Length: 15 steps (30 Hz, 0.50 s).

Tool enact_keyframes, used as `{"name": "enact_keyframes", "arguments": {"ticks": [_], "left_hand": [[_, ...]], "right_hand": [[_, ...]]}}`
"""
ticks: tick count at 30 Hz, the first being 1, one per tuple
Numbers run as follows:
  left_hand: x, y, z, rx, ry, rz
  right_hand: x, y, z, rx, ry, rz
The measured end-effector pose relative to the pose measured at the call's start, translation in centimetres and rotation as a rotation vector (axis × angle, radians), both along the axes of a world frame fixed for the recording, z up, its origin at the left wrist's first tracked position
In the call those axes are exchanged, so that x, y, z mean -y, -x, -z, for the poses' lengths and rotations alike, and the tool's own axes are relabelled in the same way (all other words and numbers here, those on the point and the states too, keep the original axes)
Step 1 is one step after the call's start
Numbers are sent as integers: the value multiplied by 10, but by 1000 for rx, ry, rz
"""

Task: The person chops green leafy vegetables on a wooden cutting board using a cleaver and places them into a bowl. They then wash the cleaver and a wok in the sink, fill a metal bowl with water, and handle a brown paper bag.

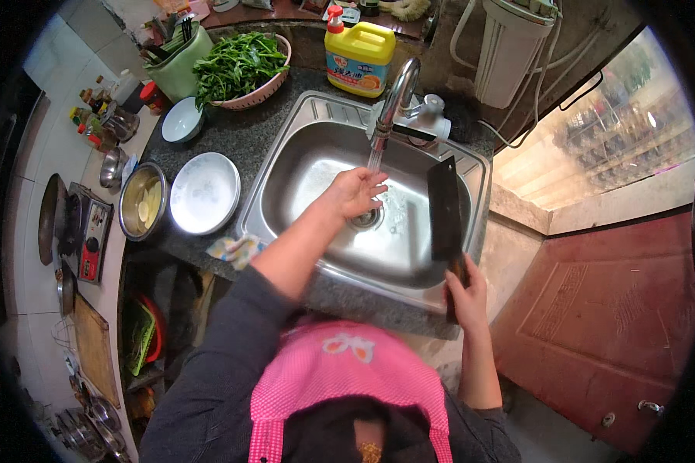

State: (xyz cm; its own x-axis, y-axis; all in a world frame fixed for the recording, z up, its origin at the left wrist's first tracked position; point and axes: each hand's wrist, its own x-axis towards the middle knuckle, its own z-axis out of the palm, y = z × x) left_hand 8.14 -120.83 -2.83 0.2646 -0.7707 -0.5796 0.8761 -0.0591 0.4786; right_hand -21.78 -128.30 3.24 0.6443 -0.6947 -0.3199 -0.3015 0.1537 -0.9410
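Under the stream from the chrome faucet (395, 95), my left hand (359, 194) is spread with its palm up and nothing in it. My right hand (468, 292) grips the handle of a cleaver with a dark, broad blade (445, 211), held upright over the right side of the stainless steel sink (289, 179). Water falls onto my left fingers, near the drain (366, 219). A patterned cloth (236, 250) lies on the dark stone counter just left of the sink.
Left of the sink stand stacked white plates (204, 193), a metal bowl of peeled pieces (143, 201), a white bowl (182, 120) and a pink basket of leafy greens (249, 69). Behind it is a yellow detergent jug (359, 58). A red door (608, 324) is at the right.
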Motion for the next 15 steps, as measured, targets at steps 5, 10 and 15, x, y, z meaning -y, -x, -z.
{"name": "enact_keyframes", "arguments": {"ticks": [5, 10, 15], "left_hand": [[-15, 6, -32, 109, 45, 95], [-17, 6, -41, 290, -3, 82], [-3, 6, -37, 213, 114, -192]], "right_hand": [[3, 2, 0, 30, 20, -30], [-1, 5, -4, 17, 31, -45], [-7, -3, -6, 69, -158, -14]]}}
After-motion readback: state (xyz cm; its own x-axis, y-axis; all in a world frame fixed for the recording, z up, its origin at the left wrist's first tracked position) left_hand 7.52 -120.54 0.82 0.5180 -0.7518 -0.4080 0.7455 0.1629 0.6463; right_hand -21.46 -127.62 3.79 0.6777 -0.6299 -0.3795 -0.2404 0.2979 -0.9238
